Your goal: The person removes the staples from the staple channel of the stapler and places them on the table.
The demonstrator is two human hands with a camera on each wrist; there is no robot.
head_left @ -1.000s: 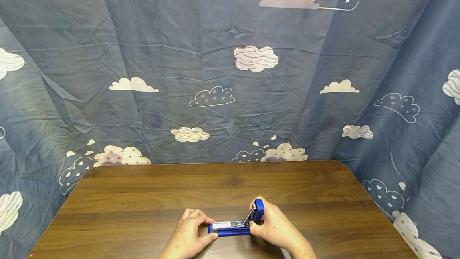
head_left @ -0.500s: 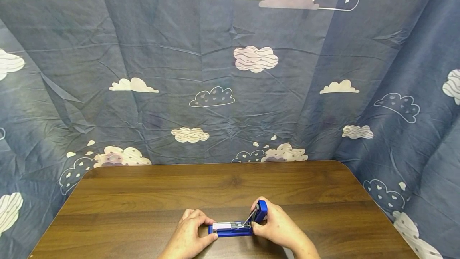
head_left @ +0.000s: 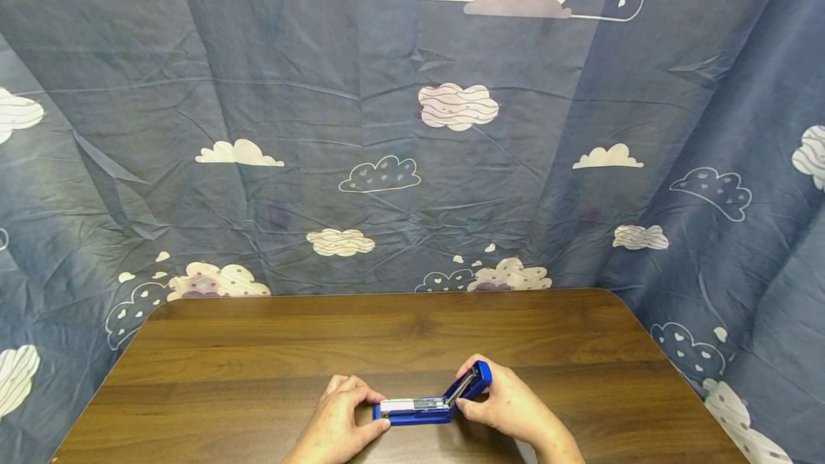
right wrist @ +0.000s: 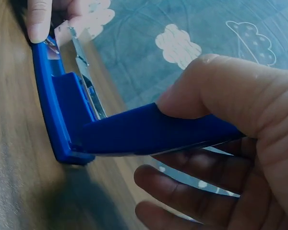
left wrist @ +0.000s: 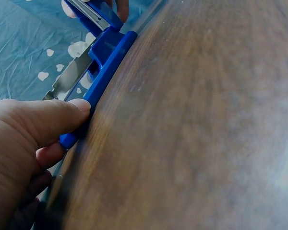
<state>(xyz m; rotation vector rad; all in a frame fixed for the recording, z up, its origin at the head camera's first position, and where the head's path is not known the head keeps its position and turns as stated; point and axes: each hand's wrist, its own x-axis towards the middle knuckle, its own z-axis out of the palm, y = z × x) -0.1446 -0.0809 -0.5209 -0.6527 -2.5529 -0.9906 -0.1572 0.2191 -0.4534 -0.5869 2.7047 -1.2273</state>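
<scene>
A blue stapler (head_left: 419,419) lies on the wooden table with its top cover (right wrist: 149,129) swung up and back to the right. Its metal staple magazine (left wrist: 73,76) is exposed along the base. My left hand (head_left: 340,417) pinches the front end of the base between thumb and fingers; the thumb (left wrist: 79,109) lies along the base's near edge. My right hand (head_left: 505,403) grips the raised cover, thumb (right wrist: 192,91) on one side and fingers on the other. In the right wrist view the lower fingers hang loosely beneath the cover.
The brown wooden table (head_left: 258,349) has rounded far corners. Behind it and at both sides hangs a blue-grey curtain (head_left: 361,113) printed with clouds.
My right hand has moved right, tilting the stapler's cover from nearly upright further back and down. My left hand has stayed put on the base.
</scene>
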